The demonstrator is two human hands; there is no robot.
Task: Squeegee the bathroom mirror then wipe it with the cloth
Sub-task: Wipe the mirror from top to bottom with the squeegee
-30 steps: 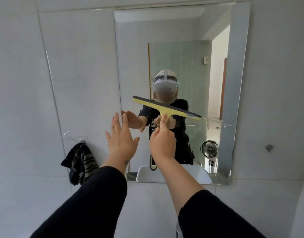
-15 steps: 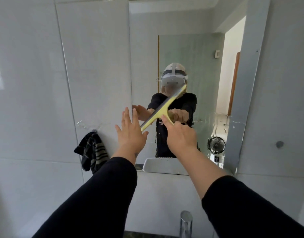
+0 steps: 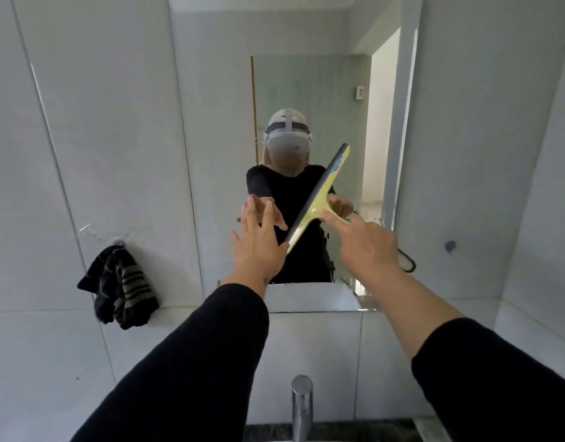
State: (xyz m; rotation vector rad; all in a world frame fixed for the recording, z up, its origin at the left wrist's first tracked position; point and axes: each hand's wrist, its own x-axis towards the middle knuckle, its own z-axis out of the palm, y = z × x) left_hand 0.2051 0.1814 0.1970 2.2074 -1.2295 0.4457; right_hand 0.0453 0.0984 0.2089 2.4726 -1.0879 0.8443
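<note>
Against the mirror [image 3: 211, 154], the yellow squeegee [image 3: 318, 197] lies diagonally, blade running lower left to upper right, its handle clamped in the right hand [image 3: 367, 244]. Just beside its lower end, the left hand [image 3: 259, 244] is spread, empty. Far left, the striped cloth [image 3: 122, 288] hangs on white tile.

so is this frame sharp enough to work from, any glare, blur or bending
Head view: even soft daylight with no harsh glare; the brightest patch is the doorway reflected in the mirror. Wide-angle bending curves the tile seams and tilts the mirror's edges. The right hand and squeegee are slightly soft, the left hand too; the striped cloth reads clearly.
</note>
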